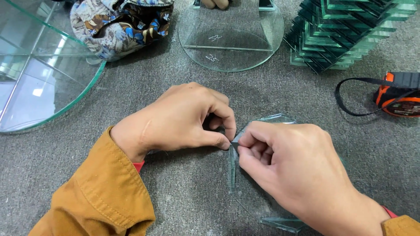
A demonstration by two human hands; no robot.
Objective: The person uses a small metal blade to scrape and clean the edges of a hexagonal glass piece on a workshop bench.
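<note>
Nearest, the right hand (284, 166) is resting over a small clear glass piece (267, 209) lying on the grey counter (188, 192), pinning it flat. Both hands are pinching 1 small dark bit (234, 142) at its edge; the left hand (179, 118) is closing thumb and forefinger there. Farther off are lying 2 round glass discs (39, 74) and stacked green panes (350, 30).

Bright, even overhead light, shadows soft and short under both hands (183, 118). Window glare on the glass disc (39, 70) at 10 o'clock. Sharp focus centre, mild wide-angle stretch at edges.
</note>
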